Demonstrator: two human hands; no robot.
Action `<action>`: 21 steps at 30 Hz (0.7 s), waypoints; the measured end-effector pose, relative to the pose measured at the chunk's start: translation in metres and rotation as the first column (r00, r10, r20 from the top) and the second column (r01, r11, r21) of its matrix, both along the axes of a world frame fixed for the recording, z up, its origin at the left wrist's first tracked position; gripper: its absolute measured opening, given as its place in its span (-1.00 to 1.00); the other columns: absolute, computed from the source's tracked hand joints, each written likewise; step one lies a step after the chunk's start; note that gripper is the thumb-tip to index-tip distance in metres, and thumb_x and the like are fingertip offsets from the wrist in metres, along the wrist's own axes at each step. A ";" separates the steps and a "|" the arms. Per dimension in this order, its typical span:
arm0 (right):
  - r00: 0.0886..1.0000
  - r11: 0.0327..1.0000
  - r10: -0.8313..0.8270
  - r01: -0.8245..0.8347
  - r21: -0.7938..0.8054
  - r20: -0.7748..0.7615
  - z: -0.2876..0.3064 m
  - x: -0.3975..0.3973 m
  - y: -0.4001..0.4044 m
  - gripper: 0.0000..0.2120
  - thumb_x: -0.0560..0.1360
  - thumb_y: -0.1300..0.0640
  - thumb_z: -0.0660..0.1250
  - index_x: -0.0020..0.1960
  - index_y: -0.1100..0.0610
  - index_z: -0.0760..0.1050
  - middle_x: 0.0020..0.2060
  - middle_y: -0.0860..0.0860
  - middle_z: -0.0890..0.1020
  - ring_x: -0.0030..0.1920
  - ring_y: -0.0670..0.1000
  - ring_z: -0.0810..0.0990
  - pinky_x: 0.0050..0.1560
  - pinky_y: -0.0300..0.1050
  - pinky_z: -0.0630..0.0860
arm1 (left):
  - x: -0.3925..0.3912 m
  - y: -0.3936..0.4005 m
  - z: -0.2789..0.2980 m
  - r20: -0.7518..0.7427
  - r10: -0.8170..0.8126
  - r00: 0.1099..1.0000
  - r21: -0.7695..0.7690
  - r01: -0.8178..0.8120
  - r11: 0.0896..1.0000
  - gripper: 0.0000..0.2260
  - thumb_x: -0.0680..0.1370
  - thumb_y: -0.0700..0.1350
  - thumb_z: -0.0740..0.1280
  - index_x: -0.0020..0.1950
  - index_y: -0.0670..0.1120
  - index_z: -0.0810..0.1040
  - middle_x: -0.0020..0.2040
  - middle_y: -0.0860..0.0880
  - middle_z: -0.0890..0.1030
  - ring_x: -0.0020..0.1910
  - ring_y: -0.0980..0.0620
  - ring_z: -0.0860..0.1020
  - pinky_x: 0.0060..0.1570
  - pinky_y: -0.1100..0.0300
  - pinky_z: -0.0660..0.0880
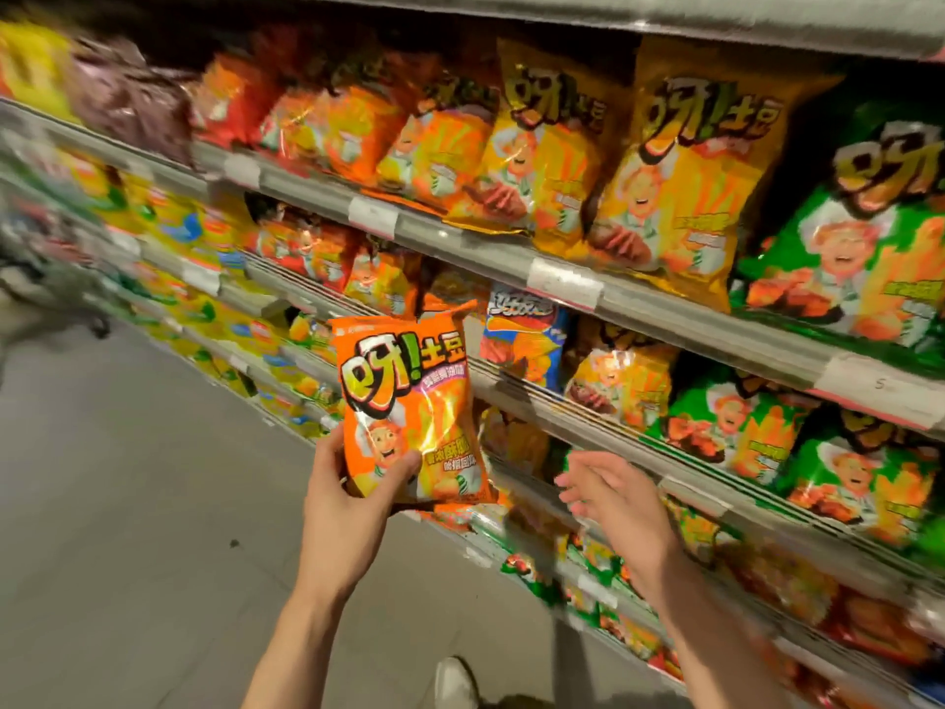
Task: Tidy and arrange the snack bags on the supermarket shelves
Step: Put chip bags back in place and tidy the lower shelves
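Left hand point(353, 483) found gripping orange potato-chip bag point(411, 411) by its lower left corner, thumb across the front, fingers behind. Bag held upright in the aisle, long axis vertical, print facing out, clear of the shelving and level with the middle shelf edge point(562, 406). Right hand point(608, 491) noted empty, fingers loosely spread, just right of the bag and nearer the shelf fronts than the left.

Matching orange bags point(358, 130) seen on the upper shelf, up and left of the held bag; yellow bags point(675, 176) and green bags point(859, 237) further right along that shelf. Judged likely destination: the orange row above, reached by lifting up and slightly leftward.

Bag itself glossy, puffed, creased foil, cartoon figure low on the front. Blurring at the picture's margins; far-left stock not identifiable.
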State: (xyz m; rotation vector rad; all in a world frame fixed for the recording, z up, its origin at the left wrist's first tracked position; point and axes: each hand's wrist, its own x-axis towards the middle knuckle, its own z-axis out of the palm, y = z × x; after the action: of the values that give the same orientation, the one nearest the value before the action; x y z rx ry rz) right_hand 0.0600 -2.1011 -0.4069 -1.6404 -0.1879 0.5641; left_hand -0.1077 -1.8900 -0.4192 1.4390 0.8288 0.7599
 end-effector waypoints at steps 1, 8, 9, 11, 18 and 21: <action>1.000 1.000 0.007 -0.007 -0.002 0.006 -0.001 0.004 0.015 -0.92 0.64 0.17 0.36 0.08 0.15 0.61 -0.11 0.14 0.73 -0.16 0.01 0.67 -0.18 -0.28 0.59 | 0.001 0.014 -0.001 -0.002 0.009 1.000 0.002 -0.009 1.000 -0.22 0.25 0.25 0.61 0.41 0.07 0.47 0.19 0.10 0.69 0.15 0.05 0.69 0.14 -0.23 0.62; 0.999 0.999 0.032 -0.032 0.031 0.003 -0.011 0.041 0.132 -0.94 0.64 0.26 0.34 0.06 0.23 0.58 -0.14 0.18 0.72 -0.19 0.05 0.65 -0.14 -0.17 0.58 | 0.023 0.121 0.004 -0.014 0.047 0.999 0.032 -0.047 0.998 -0.22 0.26 0.22 0.62 0.41 0.07 0.47 0.18 0.11 0.69 0.17 0.05 0.68 0.06 -0.14 0.67; 1.000 0.999 0.024 -0.024 0.038 -0.006 -0.012 0.045 0.148 -0.94 0.64 0.26 0.34 0.06 0.22 0.58 -0.15 0.17 0.71 -0.20 0.04 0.65 -0.15 -0.18 0.57 | 0.026 0.135 0.006 -0.038 0.036 0.999 0.039 -0.035 0.999 -0.25 0.26 0.22 0.62 0.39 0.09 0.49 0.17 0.11 0.69 0.15 0.06 0.69 0.07 -0.15 0.66; 1.000 0.998 0.030 -0.030 0.059 -0.005 -0.015 0.056 0.178 -0.94 0.64 0.25 0.35 0.07 0.21 0.58 -0.17 0.15 0.71 -0.23 0.03 0.64 -0.19 -0.24 0.57 | 0.031 0.162 0.007 -0.055 0.019 0.998 0.054 -0.016 0.998 -0.35 0.26 0.22 0.62 0.30 0.19 0.52 0.13 0.13 0.71 0.11 0.07 0.70 0.02 -0.12 0.68; 0.998 0.998 0.049 -0.050 0.024 0.031 -0.024 0.071 0.251 -0.92 0.63 0.21 0.37 0.08 0.20 0.60 -0.17 0.13 0.74 -0.22 -0.02 0.70 -0.18 -0.23 0.61 | 0.038 0.234 -0.005 -0.089 -0.031 0.996 -0.008 0.030 1.000 -0.32 0.24 0.26 0.63 0.30 0.20 0.50 0.10 0.18 0.70 0.05 0.07 0.72 -0.13 0.01 0.70; 0.995 0.997 0.061 -0.057 -0.051 0.079 -0.026 0.072 0.274 -0.92 0.63 0.21 0.35 0.03 0.13 0.63 -0.20 0.03 0.76 -0.17 -0.02 0.74 -0.16 -0.21 0.67 | 0.046 0.258 -0.011 -0.100 -0.086 0.991 -0.048 0.081 0.996 -0.30 0.24 0.23 0.64 0.32 0.16 0.50 0.09 0.14 0.71 0.03 0.05 0.73 -0.20 0.04 0.70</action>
State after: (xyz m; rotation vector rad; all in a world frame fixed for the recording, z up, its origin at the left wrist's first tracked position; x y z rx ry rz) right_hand 0.1318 -1.8274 -0.4329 -1.7111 -0.2853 0.5514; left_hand -0.0619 -1.6317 -0.4298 1.4739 0.8523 0.6055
